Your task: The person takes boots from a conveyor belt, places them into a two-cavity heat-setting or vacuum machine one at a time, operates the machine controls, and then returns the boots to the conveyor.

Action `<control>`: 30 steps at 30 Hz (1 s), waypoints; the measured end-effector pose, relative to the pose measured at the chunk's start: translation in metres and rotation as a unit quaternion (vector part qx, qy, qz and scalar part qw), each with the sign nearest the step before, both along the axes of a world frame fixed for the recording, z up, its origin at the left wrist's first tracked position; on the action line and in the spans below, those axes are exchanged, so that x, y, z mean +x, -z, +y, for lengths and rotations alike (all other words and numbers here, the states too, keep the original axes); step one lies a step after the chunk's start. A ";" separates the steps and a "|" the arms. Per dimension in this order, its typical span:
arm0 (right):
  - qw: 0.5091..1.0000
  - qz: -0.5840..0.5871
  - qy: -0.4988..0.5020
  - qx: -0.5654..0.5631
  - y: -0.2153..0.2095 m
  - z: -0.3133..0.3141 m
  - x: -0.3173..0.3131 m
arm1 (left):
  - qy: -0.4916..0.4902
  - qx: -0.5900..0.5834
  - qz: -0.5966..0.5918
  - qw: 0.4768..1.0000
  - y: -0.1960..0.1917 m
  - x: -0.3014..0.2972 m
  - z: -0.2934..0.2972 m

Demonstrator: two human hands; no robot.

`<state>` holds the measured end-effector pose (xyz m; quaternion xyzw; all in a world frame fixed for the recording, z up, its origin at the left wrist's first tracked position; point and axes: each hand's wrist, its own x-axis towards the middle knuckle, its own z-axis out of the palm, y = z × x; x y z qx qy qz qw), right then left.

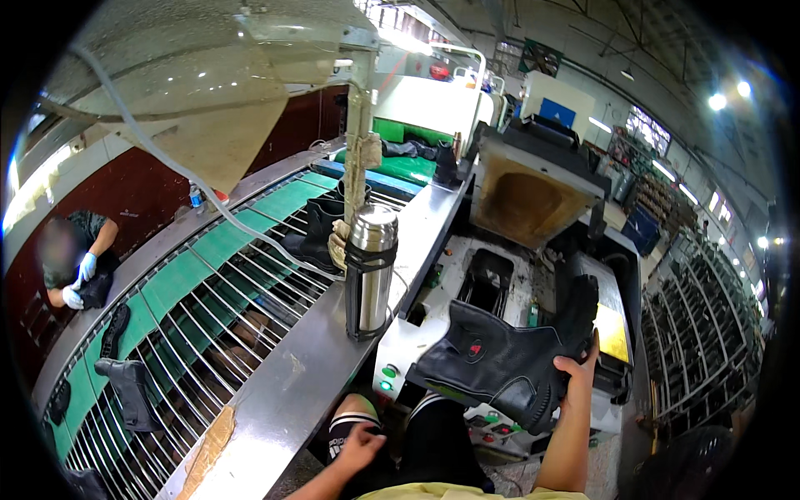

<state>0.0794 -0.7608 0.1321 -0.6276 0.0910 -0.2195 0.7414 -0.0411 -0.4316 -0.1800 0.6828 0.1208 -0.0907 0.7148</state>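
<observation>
A black leather boot [487,354] with a small red emblem lies on its side, its shaft opening toward the left and its sole facing right. My right hand [577,367] grips it at the sole, thumb on the near side. Under and behind the boot is a machine with a pale body [446,287] and a raised lid [537,187], whose inside is brown. My left hand [360,447] is low over my left leg, fingers curled in, with nothing visible in it. What lies behind those fingers is hidden.
A steel flask [372,271] in a black holder stands on the metal ledge [292,375] at left. Beyond runs a rod conveyor with a green strip [171,279], carrying several boots [132,392]. A co-worker with gloved hands [81,279] works across it. Racks [704,325] stand at right.
</observation>
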 end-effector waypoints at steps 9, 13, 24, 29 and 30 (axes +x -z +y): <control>0.974 0.033 -0.196 0.111 0.036 0.103 -0.019 | 0.138 -0.541 -0.040 0.829 -0.135 0.035 -0.053; 0.952 0.064 -0.266 0.138 0.060 0.167 -0.032 | -0.002 -0.566 -0.050 0.823 -0.164 0.012 -0.004; 0.784 0.032 -0.436 -0.440 0.102 0.242 0.031 | -0.386 -0.405 -0.171 0.811 -0.100 -0.030 0.187; 0.802 0.039 -0.352 -0.481 0.161 0.208 0.116 | -0.501 -0.239 -0.164 0.815 -0.089 0.050 0.292; 0.790 0.016 -0.336 -0.513 0.175 0.202 0.119 | -0.524 -0.177 -0.176 0.814 -0.095 0.073 0.297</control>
